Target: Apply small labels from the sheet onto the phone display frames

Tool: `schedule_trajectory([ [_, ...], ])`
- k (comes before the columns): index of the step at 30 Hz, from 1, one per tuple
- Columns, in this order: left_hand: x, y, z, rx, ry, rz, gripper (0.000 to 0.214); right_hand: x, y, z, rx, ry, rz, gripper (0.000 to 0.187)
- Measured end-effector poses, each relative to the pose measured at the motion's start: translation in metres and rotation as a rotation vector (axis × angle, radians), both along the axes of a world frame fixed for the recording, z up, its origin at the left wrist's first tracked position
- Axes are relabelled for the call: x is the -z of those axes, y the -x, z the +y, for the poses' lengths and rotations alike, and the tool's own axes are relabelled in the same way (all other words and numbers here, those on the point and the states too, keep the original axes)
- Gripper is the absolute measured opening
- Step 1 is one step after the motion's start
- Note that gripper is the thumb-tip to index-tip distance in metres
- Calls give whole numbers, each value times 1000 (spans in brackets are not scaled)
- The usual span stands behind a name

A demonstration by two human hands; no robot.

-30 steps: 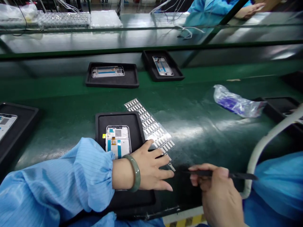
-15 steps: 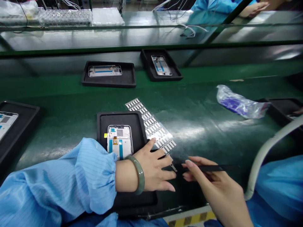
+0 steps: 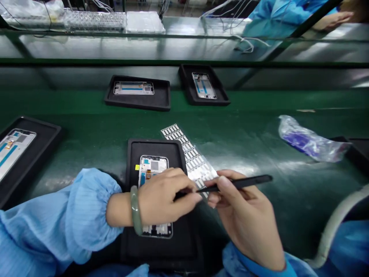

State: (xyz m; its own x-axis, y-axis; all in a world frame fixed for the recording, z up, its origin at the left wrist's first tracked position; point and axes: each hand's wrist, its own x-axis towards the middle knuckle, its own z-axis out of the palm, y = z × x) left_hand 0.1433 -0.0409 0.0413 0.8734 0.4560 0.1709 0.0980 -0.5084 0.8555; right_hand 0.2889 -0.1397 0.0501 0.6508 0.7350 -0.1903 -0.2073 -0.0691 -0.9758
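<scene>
Splayed earlier, the left hand (image 3: 165, 197) has narrowed (whether it holds anything is hidden) at the tweezers (image 3: 249, 181) the right hand (image 3: 246, 211) grips: apparently joint work now. The phone (image 3: 145, 166) lies beneath, in a tray (image 3: 175, 152).

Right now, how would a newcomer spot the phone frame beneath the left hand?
On the green bench, find the black tray beside the patterned sheet. The phone frame inside, partly hidden by the left hand, alone shows a yellow tab.

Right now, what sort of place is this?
Likely an electronics assembly workshop: a phone-like frame in a black tray, a sheet of small white pieces on the green bench, and another person's blue sleeve beyond.
</scene>
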Motion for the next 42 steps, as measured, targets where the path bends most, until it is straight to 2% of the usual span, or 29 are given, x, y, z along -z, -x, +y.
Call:
schedule_trajectory([
  [3, -3, 18, 12, -63, 30, -15, 10, 1, 12, 16, -131, -10, -106, 30],
  [7, -8, 40, 25, 40, -78, 187, 11, -1, 18, 30, -444, 52, -235, 26],
  [9, -13, 49, 32, 88, -82, 326, 11, 0, 20, 36, -535, 74, -216, 26],
  [12, -13, 61, 41, 61, -107, 417, 18, 8, 20, 49, -453, 76, -187, 25],
  [15, 2, 68, 49, -64, -380, 323, 37, 18, 20, 66, -275, 52, -162, 29],
  [17, 17, 71, 52, -95, -560, 257, 40, 24, 21, 77, -224, 48, -145, 32],
  [18, 23, 72, 53, -89, -601, 239, 39, 27, 22, 81, -224, 49, -141, 32],
  [22, 36, 77, 51, -85, -556, 207, 33, 34, 26, 89, -262, 76, -161, 30],
  [31, 34, 77, 51, -107, -528, 201, 34, 34, 28, 90, -331, 143, -272, 27],
  [42, 32, 77, 52, -90, -468, 230, 33, 32, 28, 92, -370, 118, -302, 24],
])
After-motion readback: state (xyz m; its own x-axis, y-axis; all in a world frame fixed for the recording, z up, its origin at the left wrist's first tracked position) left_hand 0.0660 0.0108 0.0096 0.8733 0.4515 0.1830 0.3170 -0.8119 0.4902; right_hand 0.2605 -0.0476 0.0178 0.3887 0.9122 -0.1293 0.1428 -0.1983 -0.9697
